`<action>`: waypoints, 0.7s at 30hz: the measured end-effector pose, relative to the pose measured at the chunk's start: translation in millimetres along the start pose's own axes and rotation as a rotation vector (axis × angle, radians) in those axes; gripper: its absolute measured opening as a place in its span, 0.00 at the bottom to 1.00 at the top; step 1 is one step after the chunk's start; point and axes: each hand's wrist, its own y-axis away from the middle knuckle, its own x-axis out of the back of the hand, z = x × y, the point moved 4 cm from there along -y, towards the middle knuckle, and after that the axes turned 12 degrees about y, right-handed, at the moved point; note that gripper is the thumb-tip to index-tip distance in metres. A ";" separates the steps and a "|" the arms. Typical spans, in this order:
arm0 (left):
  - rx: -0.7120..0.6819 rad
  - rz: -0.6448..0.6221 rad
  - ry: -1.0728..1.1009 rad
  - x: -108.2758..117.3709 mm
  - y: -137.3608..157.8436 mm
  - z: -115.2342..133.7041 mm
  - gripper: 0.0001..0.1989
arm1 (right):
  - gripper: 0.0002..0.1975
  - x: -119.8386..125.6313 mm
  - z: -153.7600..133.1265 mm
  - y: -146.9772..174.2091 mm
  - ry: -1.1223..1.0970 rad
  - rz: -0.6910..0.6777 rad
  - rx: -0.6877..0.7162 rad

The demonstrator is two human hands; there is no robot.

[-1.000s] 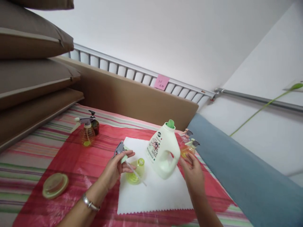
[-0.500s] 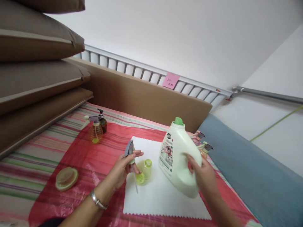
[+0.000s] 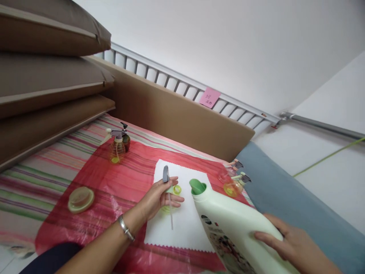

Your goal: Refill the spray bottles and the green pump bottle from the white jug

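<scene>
My left hand (image 3: 159, 198) holds a grey trigger spray head (image 3: 165, 174) between thumb and palm, its thin dip tube (image 3: 171, 217) hanging down and its other fingers stretched out. Behind those fingers is a yellow-green clear bottle (image 3: 177, 189), mostly hidden, over the white cloth (image 3: 182, 228). With my right hand (image 3: 291, 239) I grip a large pale green detergent jug (image 3: 230, 217) by its handle. The jug leans to the left, and its uncapped mouth with a green pouring spout (image 3: 197, 186) points toward the bottle. No liquid is seen coming out.
An amber spray bottle (image 3: 117, 150) and a dark pump bottle (image 3: 126, 140) stand at the back left. Two more spray bottles, one yellow (image 3: 234, 188), are at the right. A round lidded container (image 3: 81, 199) lies on red plastic sheeting (image 3: 128, 167). Cushions (image 3: 51, 76) are stacked left.
My right hand has tipped the jug from nearly upright to a leftward lean and lowered it. My left hand has shifted slightly right with the spray head, covering more of the yellow-green bottle.
</scene>
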 end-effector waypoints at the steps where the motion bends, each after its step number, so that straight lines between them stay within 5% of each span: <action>1: 0.006 0.005 -0.007 0.7 -1.3 -0.8 0.19 | 0.19 -0.8 -2.5 0.3 0.017 -0.007 0.022; 7: 0.024 0.026 -0.015 2.3 -4.8 -2.4 0.18 | 0.19 2.0 -23.8 -1.6 0.187 -0.047 0.180; 21: 0.038 0.013 -0.037 4.7 -1.2 -4.2 0.18 | 0.21 16.5 -38.4 -5.1 0.380 -0.125 0.156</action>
